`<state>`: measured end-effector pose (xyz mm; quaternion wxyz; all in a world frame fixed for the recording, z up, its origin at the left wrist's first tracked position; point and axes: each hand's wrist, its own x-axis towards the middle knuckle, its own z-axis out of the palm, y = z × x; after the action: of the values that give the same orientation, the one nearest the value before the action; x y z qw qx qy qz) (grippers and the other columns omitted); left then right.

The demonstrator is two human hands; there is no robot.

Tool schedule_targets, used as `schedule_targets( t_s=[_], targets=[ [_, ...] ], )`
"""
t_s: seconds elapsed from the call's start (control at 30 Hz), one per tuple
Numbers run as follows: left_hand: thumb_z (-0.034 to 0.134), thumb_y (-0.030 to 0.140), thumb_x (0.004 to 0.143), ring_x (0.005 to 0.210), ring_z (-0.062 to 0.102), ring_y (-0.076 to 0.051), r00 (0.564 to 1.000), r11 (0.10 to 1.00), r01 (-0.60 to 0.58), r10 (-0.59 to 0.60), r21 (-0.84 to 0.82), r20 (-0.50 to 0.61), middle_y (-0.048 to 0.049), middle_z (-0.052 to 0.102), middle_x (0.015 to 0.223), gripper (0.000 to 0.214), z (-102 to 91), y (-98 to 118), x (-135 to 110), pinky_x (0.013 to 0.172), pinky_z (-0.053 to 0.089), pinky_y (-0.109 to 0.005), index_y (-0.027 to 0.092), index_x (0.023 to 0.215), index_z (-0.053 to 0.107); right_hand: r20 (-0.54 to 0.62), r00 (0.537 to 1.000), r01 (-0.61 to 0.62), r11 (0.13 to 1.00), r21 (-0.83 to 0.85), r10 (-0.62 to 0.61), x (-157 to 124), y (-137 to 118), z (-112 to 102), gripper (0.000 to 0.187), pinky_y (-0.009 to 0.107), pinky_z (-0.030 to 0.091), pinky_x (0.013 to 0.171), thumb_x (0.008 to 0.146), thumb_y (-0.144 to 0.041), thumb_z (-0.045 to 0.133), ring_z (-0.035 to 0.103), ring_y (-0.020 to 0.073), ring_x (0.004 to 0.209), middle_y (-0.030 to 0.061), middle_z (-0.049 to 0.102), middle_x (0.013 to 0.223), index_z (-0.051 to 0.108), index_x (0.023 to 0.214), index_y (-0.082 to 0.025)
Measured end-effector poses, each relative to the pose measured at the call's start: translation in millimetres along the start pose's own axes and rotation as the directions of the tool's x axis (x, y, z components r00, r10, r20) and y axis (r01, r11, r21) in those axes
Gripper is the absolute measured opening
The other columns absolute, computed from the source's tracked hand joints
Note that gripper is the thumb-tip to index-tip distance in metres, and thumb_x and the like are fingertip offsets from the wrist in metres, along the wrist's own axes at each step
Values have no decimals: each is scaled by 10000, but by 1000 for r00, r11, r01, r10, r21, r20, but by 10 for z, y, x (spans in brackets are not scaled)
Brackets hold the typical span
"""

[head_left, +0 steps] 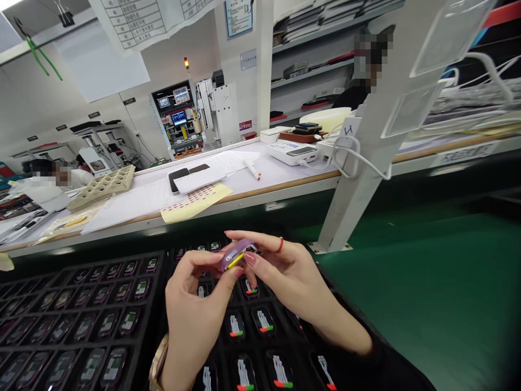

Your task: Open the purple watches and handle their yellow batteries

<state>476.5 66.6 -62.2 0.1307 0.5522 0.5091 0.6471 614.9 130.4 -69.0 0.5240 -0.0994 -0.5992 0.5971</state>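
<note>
My left hand (195, 304) and my right hand (285, 277) meet over a black tray (158, 326), and both pinch one small purple part with a yellow strip (235, 254). The left thumb and fingers grip its lower left end. The right fingers close over its top and right end; a red ring sits on one right finger. The tray's pockets hold several small dark parts with red and green marks (262, 320). A second black tray (61, 326) of similar parts lies to the left.
A white bench (260, 179) runs across behind the trays, carrying a yellow label sheet (195, 202), papers, a marker, a beige pocketed tray (103, 185) and white devices with cables. A white post (366, 152) stands at right on the green mat (427, 304). Other people sit beyond.
</note>
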Motion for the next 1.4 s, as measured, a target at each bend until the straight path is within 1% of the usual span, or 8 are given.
schedule_targets(
  t_s=[0.2,0.3,0.47,0.63,0.83,1.17,1.3,1.4],
  targets=[
    [729,249,861,868,674,-75,999,1000,0,0,12,-36,22,694,989,221,33,-68,51,747,566,-131,281,1067,654,-74,997,-16,1000,20,17,50,-26,45,200,108,577,538,901,-147,728,644,83,604,-4,755,904,772,1074,-237],
    [718,198,861,858,651,-83,987,962,-148,158,228,-26,2,647,1053,256,37,-91,62,737,563,-162,275,1101,674,-115,992,-57,998,32,60,68,7,45,165,134,616,571,877,-177,765,684,106,629,6,766,882,786,1036,-220],
    [682,145,885,927,647,-104,902,764,-409,420,499,97,-28,650,1051,301,-10,-130,83,846,543,-187,212,1178,689,-149,983,-124,989,-77,111,66,64,-6,232,195,650,649,875,-258,767,734,183,810,46,770,981,785,1100,-202],
    [643,138,906,995,669,-127,873,693,-487,411,531,265,-53,686,1100,350,-90,-228,119,897,539,-206,172,1254,648,-168,978,-155,967,-202,122,70,85,-58,229,168,616,594,843,-283,773,730,178,754,41,778,933,805,1056,-205],
    [611,105,901,961,696,-151,838,672,-543,475,504,269,-73,719,1062,343,-8,-370,111,884,571,-241,139,1241,638,-216,960,-226,947,-228,177,106,57,-75,269,188,611,562,785,-333,797,720,189,686,59,775,833,815,992,-162],
    [652,110,860,802,658,-107,948,871,-318,294,373,122,-28,645,1011,331,56,-269,124,770,585,-226,224,1169,683,-271,954,-194,952,-238,127,155,136,-150,365,246,622,488,826,-432,786,713,221,676,93,750,838,776,1012,-118],
    [662,132,859,771,646,-103,968,954,-207,168,219,184,-10,650,929,297,26,-159,123,725,574,-210,237,1134,704,-249,966,-134,963,-235,73,163,168,-174,382,252,620,505,869,-461,759,705,223,709,96,747,870,757,1054,-126],
    [670,228,879,720,636,-108,977,986,-57,22,160,212,-8,664,803,74,-39,-111,136,670,551,-195,206,919,728,-248,969,-81,962,-260,15,164,151,-166,357,253,609,533,899,-450,726,680,197,670,93,744,904,750,1059,-132]
  ],
)
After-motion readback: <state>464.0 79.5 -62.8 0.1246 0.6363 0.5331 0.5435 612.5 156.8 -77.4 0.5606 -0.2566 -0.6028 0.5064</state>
